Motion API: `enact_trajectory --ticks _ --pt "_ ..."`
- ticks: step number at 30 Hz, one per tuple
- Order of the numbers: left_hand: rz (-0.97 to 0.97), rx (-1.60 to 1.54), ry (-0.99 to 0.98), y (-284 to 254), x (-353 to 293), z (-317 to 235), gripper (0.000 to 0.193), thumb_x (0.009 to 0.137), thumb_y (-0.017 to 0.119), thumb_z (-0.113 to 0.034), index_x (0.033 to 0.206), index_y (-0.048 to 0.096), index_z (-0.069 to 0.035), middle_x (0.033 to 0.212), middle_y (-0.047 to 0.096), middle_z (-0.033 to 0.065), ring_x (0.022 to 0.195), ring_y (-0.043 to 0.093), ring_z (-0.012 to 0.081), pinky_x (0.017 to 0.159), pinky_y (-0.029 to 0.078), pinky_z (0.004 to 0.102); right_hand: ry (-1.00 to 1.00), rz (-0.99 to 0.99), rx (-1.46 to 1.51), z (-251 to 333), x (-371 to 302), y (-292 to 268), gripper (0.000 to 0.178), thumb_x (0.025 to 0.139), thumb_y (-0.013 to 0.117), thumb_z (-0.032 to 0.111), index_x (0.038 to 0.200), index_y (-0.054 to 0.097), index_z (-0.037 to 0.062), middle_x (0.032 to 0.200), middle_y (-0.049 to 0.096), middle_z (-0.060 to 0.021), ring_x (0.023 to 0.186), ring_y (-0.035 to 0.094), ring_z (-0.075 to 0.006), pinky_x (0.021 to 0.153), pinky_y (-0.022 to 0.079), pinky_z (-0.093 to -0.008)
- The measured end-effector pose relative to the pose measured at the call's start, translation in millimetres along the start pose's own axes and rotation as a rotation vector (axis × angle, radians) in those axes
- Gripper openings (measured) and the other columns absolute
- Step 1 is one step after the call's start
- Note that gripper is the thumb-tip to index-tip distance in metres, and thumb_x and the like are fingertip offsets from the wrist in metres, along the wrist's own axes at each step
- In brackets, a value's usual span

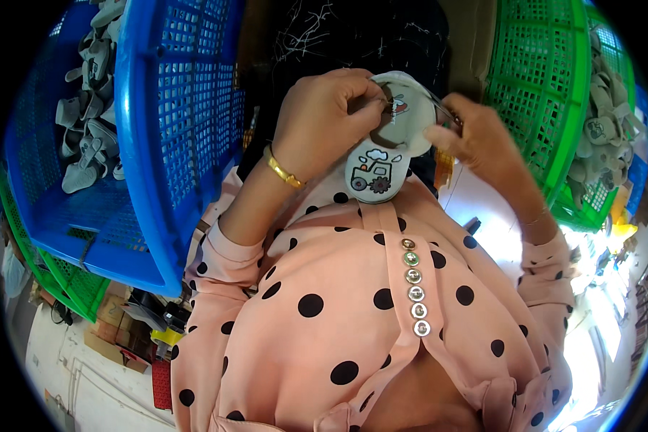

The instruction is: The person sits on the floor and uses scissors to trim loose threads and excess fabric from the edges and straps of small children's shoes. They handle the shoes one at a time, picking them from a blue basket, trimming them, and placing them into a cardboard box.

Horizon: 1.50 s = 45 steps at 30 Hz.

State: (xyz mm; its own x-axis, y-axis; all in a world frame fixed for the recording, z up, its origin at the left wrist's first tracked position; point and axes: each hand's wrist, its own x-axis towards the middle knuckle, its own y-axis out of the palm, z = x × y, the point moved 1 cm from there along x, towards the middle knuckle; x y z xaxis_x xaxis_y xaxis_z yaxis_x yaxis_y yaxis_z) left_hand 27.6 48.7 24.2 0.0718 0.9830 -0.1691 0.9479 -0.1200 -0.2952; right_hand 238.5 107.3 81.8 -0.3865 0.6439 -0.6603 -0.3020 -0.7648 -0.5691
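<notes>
A small pale child's shoe [373, 180] with a tractor and clouds on its toe is held over my lap, its opening facing up and its toe toward me. My left hand [330, 119] pinches the shoe's left rim between thumb and fingers. Closed around a thin metal tool [451, 115], which looks like small scissors, is my right hand [482, 137]. Its thumb lies against the shoe's right edge. The tool's tip is hard to make out beside the rim. A coloured print shows on the insole.
To the left stands a blue plastic basket [138, 144] with several pale shoes [93, 147] in it. A green basket [536, 86] rises close on the right, with more shoes [603, 133] beyond its wall. Loose white threads lie on dark cloth [367, 36] ahead.
</notes>
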Motion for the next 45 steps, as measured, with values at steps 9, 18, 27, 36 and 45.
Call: enact_trajectory --ticks 9,18,27,36,45 --pt "-0.457 0.053 0.115 -48 16 -20 0.019 0.089 0.064 -0.008 0.108 0.068 -0.004 0.109 0.069 0.0091 0.090 0.067 0.0136 0.077 0.052 0.0243 -0.070 -0.231 0.581 -7 -5 6 0.021 0.088 0.057 0.017 0.086 0.058 -0.0041 0.064 0.057 -0.0057 0.055 0.053 -0.0082 0.053 0.043 -0.0255" --pt "-0.035 0.488 0.527 -23 8 -78 0.034 0.072 0.071 -0.007 0.106 0.064 -0.007 0.095 0.066 0.0074 0.086 0.062 0.0263 0.075 0.053 0.0342 -0.283 -0.439 0.129 -10 11 -18 0.023 0.084 0.061 0.019 0.079 0.050 -0.0011 0.066 0.053 -0.0215 0.063 0.054 -0.0411 0.054 0.041 -0.0421" --pt "0.250 0.229 0.014 30 40 -53 0.031 0.068 0.074 -0.012 0.093 0.064 0.002 0.084 0.066 0.0125 0.078 0.066 0.0251 0.073 0.053 0.0371 -0.415 -0.508 0.292 -11 20 -10 0.021 0.084 0.067 0.019 0.091 0.055 0.0033 0.067 0.058 -0.0157 0.060 0.060 -0.0344 0.053 0.046 -0.0374" --pt "-0.038 -0.785 -0.216 14 59 -83 0.028 0.077 0.067 0.004 0.105 0.065 0.003 0.095 0.069 0.0072 0.085 0.066 0.0130 0.076 0.055 0.0259 -0.460 -0.540 0.451 -6 3 -42 0.042 0.078 0.072 0.017 0.116 0.059 0.0041 0.078 0.066 -0.0131 0.067 0.067 -0.0262 0.063 0.053 -0.0325" --pt "-0.099 -0.133 0.155 26 74 -82 0.027 0.073 0.080 -0.010 0.097 0.070 -0.006 0.094 0.071 0.0081 0.082 0.068 0.0225 0.073 0.054 0.0299 -0.560 -0.697 0.120 -27 11 -52 0.049 0.084 0.066 0.040 0.120 0.058 0.0089 0.069 0.061 -0.0076 0.058 0.061 -0.0236 0.054 0.048 -0.0324"
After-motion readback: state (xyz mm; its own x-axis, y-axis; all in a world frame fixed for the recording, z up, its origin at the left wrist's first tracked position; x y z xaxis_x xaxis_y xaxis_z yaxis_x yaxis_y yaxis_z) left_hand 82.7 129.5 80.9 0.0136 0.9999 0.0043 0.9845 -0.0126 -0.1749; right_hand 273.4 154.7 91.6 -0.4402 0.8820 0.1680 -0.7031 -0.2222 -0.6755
